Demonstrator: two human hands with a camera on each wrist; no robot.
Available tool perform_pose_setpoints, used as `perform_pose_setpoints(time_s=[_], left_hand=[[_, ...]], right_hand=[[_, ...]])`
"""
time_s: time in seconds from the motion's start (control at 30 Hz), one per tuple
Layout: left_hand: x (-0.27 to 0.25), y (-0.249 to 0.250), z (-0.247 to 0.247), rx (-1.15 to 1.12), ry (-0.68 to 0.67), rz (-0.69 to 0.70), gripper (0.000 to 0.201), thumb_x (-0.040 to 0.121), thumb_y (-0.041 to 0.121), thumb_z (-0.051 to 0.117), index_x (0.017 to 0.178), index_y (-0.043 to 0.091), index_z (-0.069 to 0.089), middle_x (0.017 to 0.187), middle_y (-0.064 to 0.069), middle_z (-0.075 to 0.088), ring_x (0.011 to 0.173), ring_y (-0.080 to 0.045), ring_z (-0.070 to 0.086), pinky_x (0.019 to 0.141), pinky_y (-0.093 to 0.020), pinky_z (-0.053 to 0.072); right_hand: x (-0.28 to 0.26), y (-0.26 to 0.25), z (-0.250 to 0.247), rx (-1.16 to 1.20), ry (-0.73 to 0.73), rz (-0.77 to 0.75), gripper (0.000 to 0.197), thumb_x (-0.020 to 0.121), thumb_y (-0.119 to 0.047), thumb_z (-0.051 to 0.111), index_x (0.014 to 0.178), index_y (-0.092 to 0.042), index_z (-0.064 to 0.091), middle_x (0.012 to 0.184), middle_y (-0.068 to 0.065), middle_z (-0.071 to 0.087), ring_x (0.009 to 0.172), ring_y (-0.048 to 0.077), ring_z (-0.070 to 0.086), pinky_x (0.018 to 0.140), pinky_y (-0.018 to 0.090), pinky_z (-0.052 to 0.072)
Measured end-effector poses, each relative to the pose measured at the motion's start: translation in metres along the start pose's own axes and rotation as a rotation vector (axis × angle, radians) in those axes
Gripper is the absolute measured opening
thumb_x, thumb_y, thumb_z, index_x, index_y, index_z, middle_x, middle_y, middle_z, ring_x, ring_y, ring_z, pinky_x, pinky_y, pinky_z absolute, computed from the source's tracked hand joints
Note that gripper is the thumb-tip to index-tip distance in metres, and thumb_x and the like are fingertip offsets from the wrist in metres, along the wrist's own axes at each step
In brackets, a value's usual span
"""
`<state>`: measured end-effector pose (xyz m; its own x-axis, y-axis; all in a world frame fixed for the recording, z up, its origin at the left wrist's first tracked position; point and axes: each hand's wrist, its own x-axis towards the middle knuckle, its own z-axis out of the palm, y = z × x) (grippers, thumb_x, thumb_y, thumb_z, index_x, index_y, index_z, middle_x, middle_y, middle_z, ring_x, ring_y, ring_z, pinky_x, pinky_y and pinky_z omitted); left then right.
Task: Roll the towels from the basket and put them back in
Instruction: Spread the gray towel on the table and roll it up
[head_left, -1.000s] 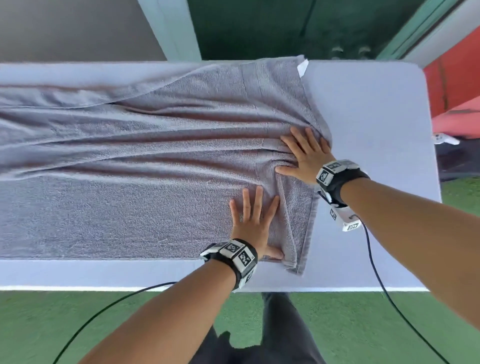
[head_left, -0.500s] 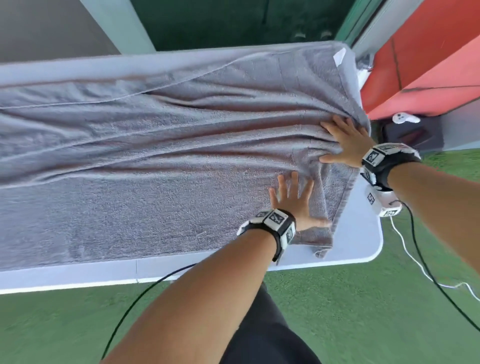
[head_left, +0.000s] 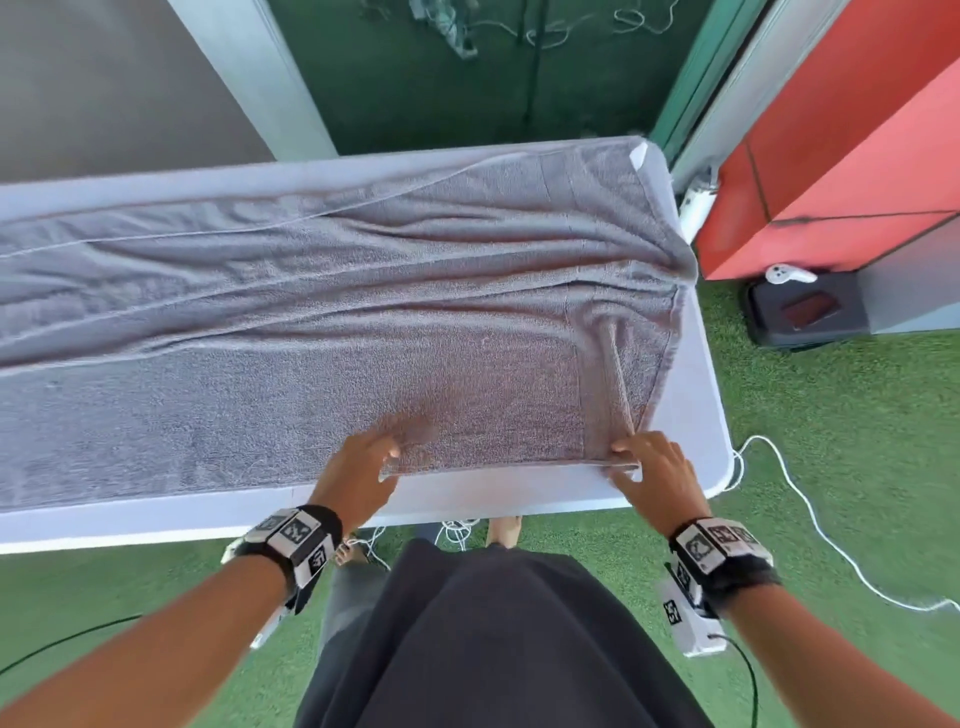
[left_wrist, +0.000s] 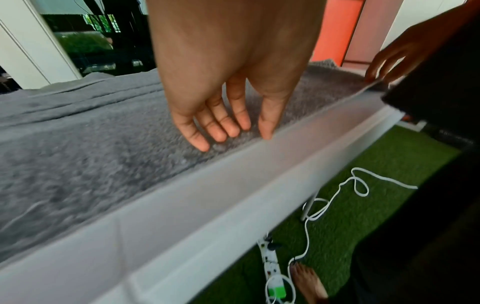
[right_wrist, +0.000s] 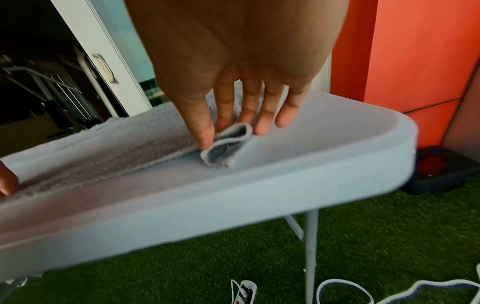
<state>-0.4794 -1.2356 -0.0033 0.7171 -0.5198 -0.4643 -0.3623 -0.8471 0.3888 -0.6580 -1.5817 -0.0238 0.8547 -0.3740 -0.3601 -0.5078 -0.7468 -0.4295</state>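
Grey towel (head_left: 363, 332) on table (head_left: 519, 488); right hand (head_left: 657, 475) fingers pinch corner; left hand (head_left: 358, 478) fingers straight, seemingly touching hem.

- Left hand (head_left: 358, 478) is wearing a black wrist strap (head_left: 296, 540) carrying white coded tags, nearside of the table (head_left: 519, 499).
- Right hand (head_left: 654, 478) is wearing the same, plus white camera block (head_left: 691, 618) trailing black cable (head_left: 748, 680).
- Dark clothing (head_left: 493, 639) is covering the torso.

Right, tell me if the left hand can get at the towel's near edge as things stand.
Very likely yes. The left hand lies at the near edge of the towel, its fingers on the pile, with nothing between. The right hand pinches the folded corner further along, out of the way.
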Motion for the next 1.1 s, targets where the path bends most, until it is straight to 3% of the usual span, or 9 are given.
perform_pose_setpoints(time_s=[0.13,0.33,0.47,0.6,0.73,0.83,0.93,1.0,1.1], left_hand=[[-0.013,-0.011,0.007,0.03,0.074,0.059,0.035,0.083,0.008,0.068,0.116,0.009,0.06,0.121,-0.008,0.054,0.113,-0.025,0.049,0.099,-0.034,0.037],[-0.006,-0.008,0.011,0.065,0.103,0.009,0.027,0.081,-0.001,0.061,0.107,0.007,0.063,0.103,-0.009,0.061,0.097,-0.027,0.057,0.087,-0.039,0.049],[-0.003,-0.002,0.009,0.066,0.098,-0.033,0.012,0.082,0.001,0.055,0.092,0.005,0.061,0.09,-0.007,0.058,0.085,-0.025,0.056,0.075,-0.038,0.05],[-0.005,0.001,0.006,0.06,0.145,-0.01,0.004,0.082,0.01,0.058,0.086,0.01,0.058,0.087,0.001,0.054,0.081,-0.018,0.053,0.068,-0.03,0.042],[-0.009,0.0,0.001,0.032,0.191,0.018,0.008,0.086,0.011,0.057,0.095,0.013,0.058,0.091,0.005,0.055,0.082,-0.014,0.052,0.07,-0.024,0.039],[-0.012,0.002,0.0,0.021,0.179,0.012,0.012,0.088,0.005,0.054,0.097,0.013,0.056,0.088,0.005,0.054,0.075,-0.011,0.053,0.063,-0.019,0.038],[-0.013,0.004,0.002,0.009,0.159,-0.005,0.02,0.085,-0.004,0.052,0.097,0.012,0.058,0.085,0.001,0.058,0.07,-0.013,0.056,0.063,-0.026,0.049],[-0.014,0.005,0.002,0.001,0.159,-0.015,0.024,0.084,-0.007,0.051,0.097,0.012,0.059,0.084,0.001,0.058,0.07,-0.013,0.057,0.063,-0.026,0.049],[-0.014,0.007,0.001,-0.012,0.165,-0.027,0.025,0.085,-0.007,0.05,0.1,0.01,0.06,0.087,0.001,0.059,0.072,-0.013,0.057,0.066,-0.027,0.05]], right_hand=[[-0.006,-0.001,0.01,0.036,-0.016,0.037,0.049,0.08,-0.037,0.073,0.122,-0.018,0.057,0.127,0.005,0.047,0.113,0.025,0.047,0.095,0.043,0.048],[0.004,-0.005,0.012,0.098,0.026,0.069,0.023,0.082,-0.012,0.069,0.103,-0.017,0.063,0.116,0.007,0.048,0.096,0.03,0.059,0.088,0.047,0.053],[0.009,-0.009,0.004,0.126,0.021,0.133,0.019,0.08,0.001,0.064,0.096,-0.007,0.065,0.113,0.011,0.048,0.093,0.031,0.06,0.088,0.035,0.052],[0.006,-0.002,-0.007,0.177,0.106,0.131,0.033,0.077,0.014,0.058,0.101,-0.008,0.061,0.107,0.012,0.049,0.082,0.026,0.06,0.079,0.034,0.056],[0.004,0.026,-0.018,0.018,0.211,0.125,0.048,0.067,0.018,0.05,0.102,-0.013,0.053,0.088,0.012,0.058,0.08,0.03,0.054,0.072,0.045,0.052],[-0.005,0.029,-0.021,-0.234,0.245,0.132,0.057,0.065,0.008,0.062,0.116,-0.017,0.055,0.114,0.014,0.056,0.098,0.033,0.053,0.084,0.048,0.048],[-0.012,0.017,-0.007,-0.289,0.128,-0.036,0.063,0.071,-0.021,0.077,0.129,-0.025,0.051,0.134,0.003,0.044,0.117,0.025,0.049,0.099,0.047,0.043],[-0.011,0.012,0.007,-0.219,0.105,-0.082,0.049,0.077,-0.027,0.075,0.123,-0.025,0.057,0.131,0.001,0.048,0.116,0.023,0.051,0.1,0.046,0.044],[-0.006,0.012,0.013,-0.117,0.17,-0.037,0.023,0.082,-0.016,0.07,0.104,-0.019,0.065,0.116,0.004,0.059,0.104,0.028,0.058,0.096,0.048,0.048]])
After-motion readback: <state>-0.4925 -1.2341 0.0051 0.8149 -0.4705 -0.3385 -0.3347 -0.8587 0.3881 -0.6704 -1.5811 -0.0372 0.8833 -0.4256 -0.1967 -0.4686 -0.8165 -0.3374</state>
